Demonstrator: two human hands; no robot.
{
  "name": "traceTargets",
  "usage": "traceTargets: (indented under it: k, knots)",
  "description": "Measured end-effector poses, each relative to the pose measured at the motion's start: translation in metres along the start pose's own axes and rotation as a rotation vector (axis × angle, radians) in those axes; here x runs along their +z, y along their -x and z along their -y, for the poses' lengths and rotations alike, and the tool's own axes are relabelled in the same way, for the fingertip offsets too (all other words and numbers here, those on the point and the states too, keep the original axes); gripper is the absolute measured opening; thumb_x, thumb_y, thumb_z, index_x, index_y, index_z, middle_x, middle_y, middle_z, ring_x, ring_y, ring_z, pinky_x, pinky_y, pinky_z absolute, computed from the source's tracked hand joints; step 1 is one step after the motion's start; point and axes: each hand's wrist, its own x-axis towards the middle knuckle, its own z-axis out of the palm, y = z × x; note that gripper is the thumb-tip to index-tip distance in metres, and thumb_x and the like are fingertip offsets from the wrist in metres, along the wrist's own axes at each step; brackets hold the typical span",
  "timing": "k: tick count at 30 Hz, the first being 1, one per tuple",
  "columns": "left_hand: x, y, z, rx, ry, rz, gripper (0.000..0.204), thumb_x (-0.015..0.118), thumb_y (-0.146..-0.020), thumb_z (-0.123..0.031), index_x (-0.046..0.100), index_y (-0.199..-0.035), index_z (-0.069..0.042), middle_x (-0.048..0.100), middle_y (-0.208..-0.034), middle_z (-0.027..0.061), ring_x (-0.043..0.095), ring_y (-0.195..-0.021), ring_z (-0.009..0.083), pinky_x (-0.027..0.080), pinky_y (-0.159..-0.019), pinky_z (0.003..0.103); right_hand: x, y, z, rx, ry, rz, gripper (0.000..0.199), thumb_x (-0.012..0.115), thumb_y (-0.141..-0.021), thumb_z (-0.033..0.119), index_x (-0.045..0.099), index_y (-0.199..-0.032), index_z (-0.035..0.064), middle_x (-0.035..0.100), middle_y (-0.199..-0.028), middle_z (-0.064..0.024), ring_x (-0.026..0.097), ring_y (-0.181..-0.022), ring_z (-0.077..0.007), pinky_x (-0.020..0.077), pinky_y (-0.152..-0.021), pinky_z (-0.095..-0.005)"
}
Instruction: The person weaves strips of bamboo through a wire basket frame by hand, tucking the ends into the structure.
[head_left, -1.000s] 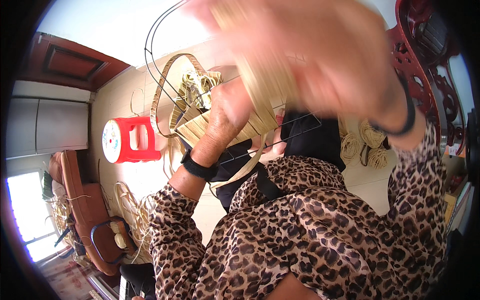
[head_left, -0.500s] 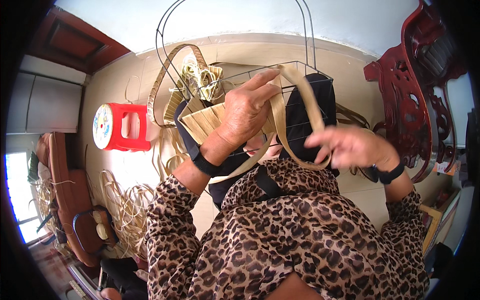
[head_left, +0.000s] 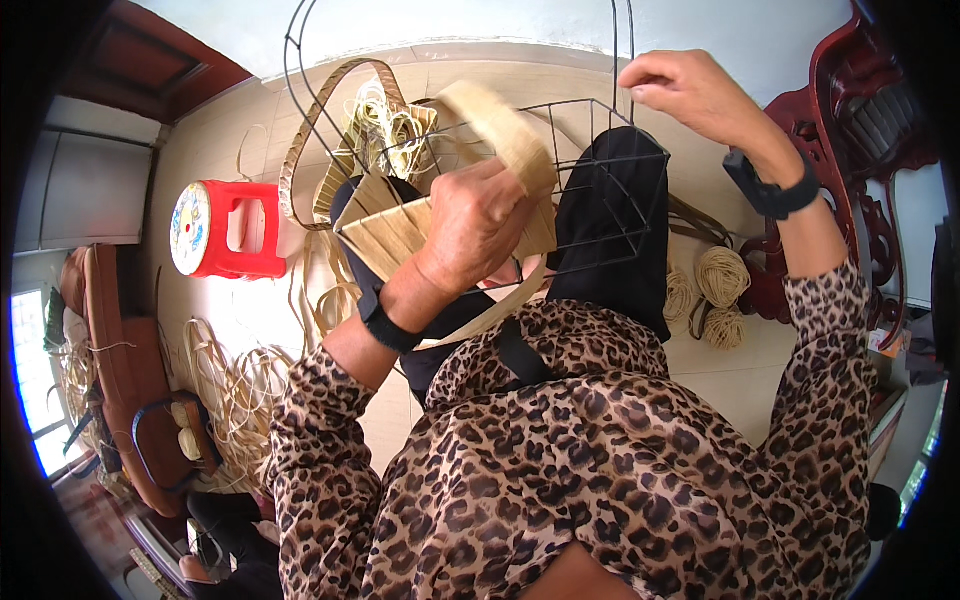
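Two wristbands (head_left: 770,187), one wire frame (head_left: 610,159) and one red stool (head_left: 268,235) show.

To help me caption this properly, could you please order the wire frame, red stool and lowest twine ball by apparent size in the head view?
1. Wire frame
2. Red stool
3. Lowest twine ball

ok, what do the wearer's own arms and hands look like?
Both the left hand and right hand are ungloved. Each wrist has a dark, wide band: left band, right band. The left sleeve and right sleeve are loose, tan-brown with black leopard spots, and end short of the wrists. No cables visible on either arm.
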Motion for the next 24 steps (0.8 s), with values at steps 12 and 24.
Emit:
traceTargets:
  k: [12, 24]
  knots:
    - [-0.012, 0.011, -0.027, 0.008, -0.067, -0.086, 0.017, 0.058, -0.077, 0.002, 0.059, -0.092, -0.007, 0.062, -0.093, 0.0095, 0.062, -0.079, 0.0235, 0.051, -0.065, 0.029, -0.002, -0.063, 0.034, -0.186, 0.063, 0.523, 0.020, 0.054, -0.076, 0.012, 0.059, -0.088, -0.0033, 0.059, -0.073, -0.0098, 0.054, -0.064, -0.0151, 0.0442, -0.061, -0.0270]
    - [-0.046, 0.022, -0.046, -0.142, 0.074, -0.222, 0.010, 0.055, -0.082, -0.005, 0.060, -0.086, 0.002, 0.064, -0.088, 0.0146, 0.062, -0.082, 0.0230, 0.048, -0.071, 0.029, -0.005, -0.037, -0.018, 0.172, -0.801, -0.035, 0.041, 0.057, -0.081, 0.035, 0.056, -0.105, 0.0019, 0.059, -0.091, -0.0042, 0.055, -0.080, -0.0122, 0.0458, -0.063, -0.0225]
